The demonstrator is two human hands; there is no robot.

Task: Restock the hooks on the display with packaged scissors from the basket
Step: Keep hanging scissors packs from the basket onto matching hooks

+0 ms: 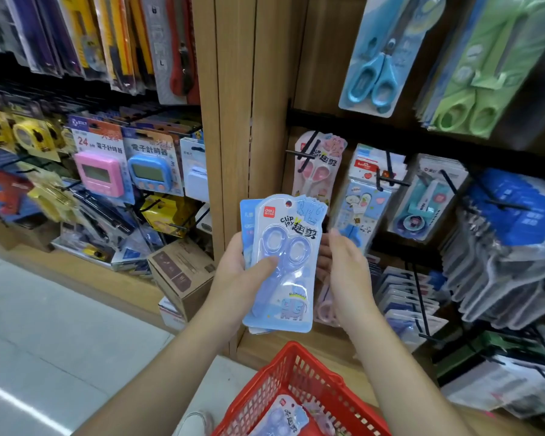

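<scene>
My left hand [238, 275] grips a small stack of blue packaged scissors [285, 262], thumb pressed on the front pack, held upright before the wooden display. My right hand [343, 269] hovers just right of the stack with relaxed fingers, holding nothing. A black hook [304, 152] above carries a pink scissors pack [318, 165]. The red basket [302, 369] sits below my arms, with another blue scissors pack [283, 416] inside.
Larger blue scissors [387, 55] and green scissors [485, 73] hang higher up. More packs fill the hooks to the right [501, 221]. A wooden post [233, 121] divides the display from timers [99, 171] on the left. Cardboard boxes [183, 275] stand on the floor.
</scene>
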